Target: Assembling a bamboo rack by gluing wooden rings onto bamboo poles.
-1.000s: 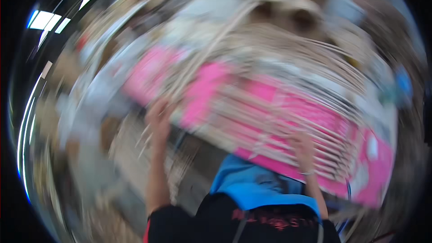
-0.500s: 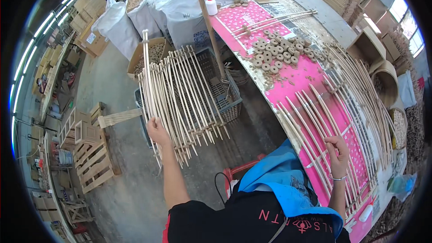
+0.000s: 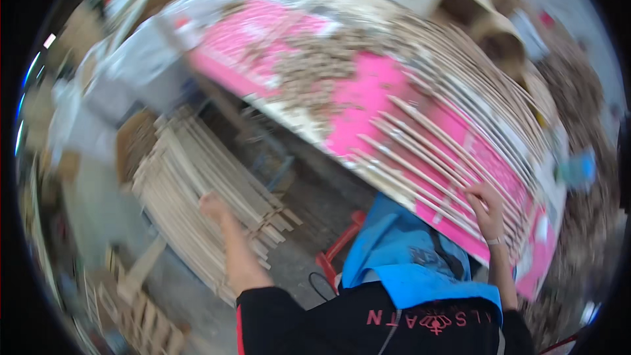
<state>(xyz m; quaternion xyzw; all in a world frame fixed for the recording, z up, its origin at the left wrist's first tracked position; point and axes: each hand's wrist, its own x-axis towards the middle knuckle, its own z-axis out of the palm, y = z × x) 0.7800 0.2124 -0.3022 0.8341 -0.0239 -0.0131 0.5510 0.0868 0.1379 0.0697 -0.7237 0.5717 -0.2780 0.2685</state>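
Observation:
My left hand (image 3: 214, 206) is over a large stack of thin pale wooden rods (image 3: 190, 187), low on my left. Motion smears its fingers, so whether it holds a rod is unclear. On the right, my right hand (image 3: 485, 209) hovers above or touches a row of pale wooden rods (image 3: 427, 161) lying on the pink-covered table (image 3: 378, 82). Its fingers are curled toward the thumb; anything small between them cannot be made out. A heap of small round wooden pieces (image 3: 312, 69), blurred now, lies farther up the table.
White sacks (image 3: 148, 59) and a cardboard box (image 3: 135, 141) stand beyond the stack. More long rods (image 3: 476, 59) lie along the table's far side. A wooden pallet (image 3: 148, 319) rests on the floor at lower left. A red metal frame (image 3: 338, 246) is by the table's near edge.
The view has swung, so the table and rod stack appear farther left and the picture is blurred. The rod reaching up from my left hand no longer stands out from the stack.

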